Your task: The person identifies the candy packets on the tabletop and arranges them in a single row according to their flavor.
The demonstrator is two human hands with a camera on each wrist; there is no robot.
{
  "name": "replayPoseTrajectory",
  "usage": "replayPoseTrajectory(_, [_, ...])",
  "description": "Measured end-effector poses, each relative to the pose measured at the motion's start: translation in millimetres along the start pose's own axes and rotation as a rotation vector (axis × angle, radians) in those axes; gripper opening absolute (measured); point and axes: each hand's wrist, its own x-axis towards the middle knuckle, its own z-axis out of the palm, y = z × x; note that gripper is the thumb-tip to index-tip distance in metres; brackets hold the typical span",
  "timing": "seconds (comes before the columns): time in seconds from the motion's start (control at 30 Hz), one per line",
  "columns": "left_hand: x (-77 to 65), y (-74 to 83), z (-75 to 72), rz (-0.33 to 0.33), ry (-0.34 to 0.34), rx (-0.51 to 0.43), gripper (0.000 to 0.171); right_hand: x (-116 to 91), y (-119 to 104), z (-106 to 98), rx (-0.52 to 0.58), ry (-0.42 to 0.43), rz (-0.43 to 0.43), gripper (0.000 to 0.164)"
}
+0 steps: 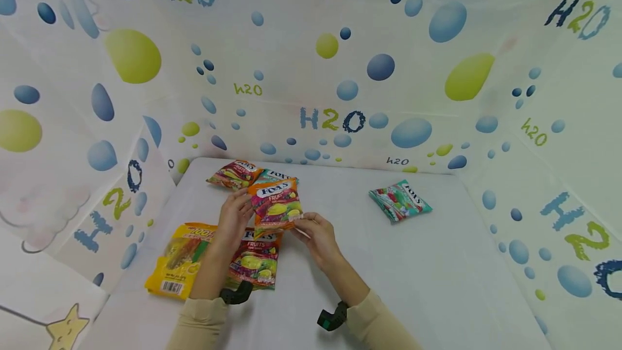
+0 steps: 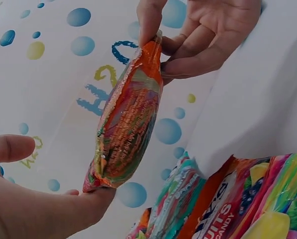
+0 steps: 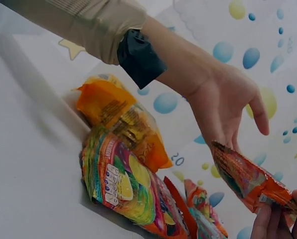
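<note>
Going left to right: yellow candy bag (image 1: 178, 267) lies at about 8 o'clock on the white surface (image 1: 437, 274), touching a Fox's Fruits bag (image 1: 256, 258) that lies flat just right of it. Two more Fox's bags (image 1: 250, 174) sit up at 11 o'clock by the back wall.

The left hand (image 1: 235, 215) has its fingers up against the left edge of the orange Fox's Fruits bag (image 1: 276, 204), which is lifted off the surface near the centre, over the flat one. From the left wrist view it looks more propped on the fingers than gripped. The right hand (image 1: 315, 234) pinches the bag's other end between thumb and fingertips, so the hands are apart with the bag strung between them.

Way off at 2 o'clock there's a teal Fox's bag (image 1: 400, 200) on its own.

Risk as I see it: that glossy wrapper is slick, and with only a light pinch on one end it could slip and flop onto the pile below.
</note>
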Motion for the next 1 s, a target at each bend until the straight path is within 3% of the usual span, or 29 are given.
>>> replayPoseTrajectory(0.37, [1.2, -12.1, 5.3, -0.053, 0.005, 0.067, 0.056, -4.7, 1.8, -10.0, 0.004, -0.005, -0.018, 0.013])
replayPoseTrajectory(1.0, [1.8, -22.5, 6.4, -0.110, -0.061, -0.073, 0.060, -17.8, 11.6, -33.2, -0.038, 0.000, -0.035, 0.013])
